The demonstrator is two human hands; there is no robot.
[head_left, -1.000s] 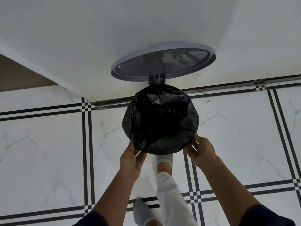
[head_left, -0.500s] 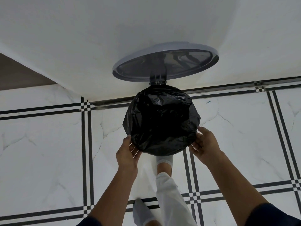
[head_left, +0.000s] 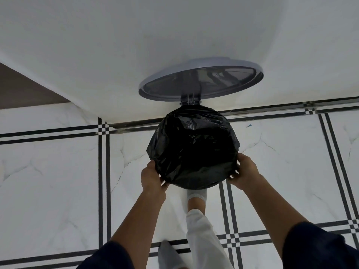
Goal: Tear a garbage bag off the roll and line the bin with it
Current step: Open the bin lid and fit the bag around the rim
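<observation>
A black garbage bag (head_left: 192, 146) is stretched over the round bin's mouth and folded down round its rim, hiding the bin's body. The bin's grey lid (head_left: 201, 79) stands raised behind it on its hinge. My left hand (head_left: 152, 176) grips the bag's folded edge at the near left of the rim, fingers tucked under the plastic. My right hand (head_left: 243, 170) grips the edge at the near right in the same way. No roll is in view.
The bin stands on white marble floor tiles with black stripe borders (head_left: 103, 171), close to a white wall (head_left: 174, 35). My white-socked foot (head_left: 196, 199) reaches under the bin's front. A second socked foot (head_left: 167, 255) stands nearer to me.
Both hands have slid a little outward and up along the rim, pulling the bag's folded edge down. The view has shifted slightly.
</observation>
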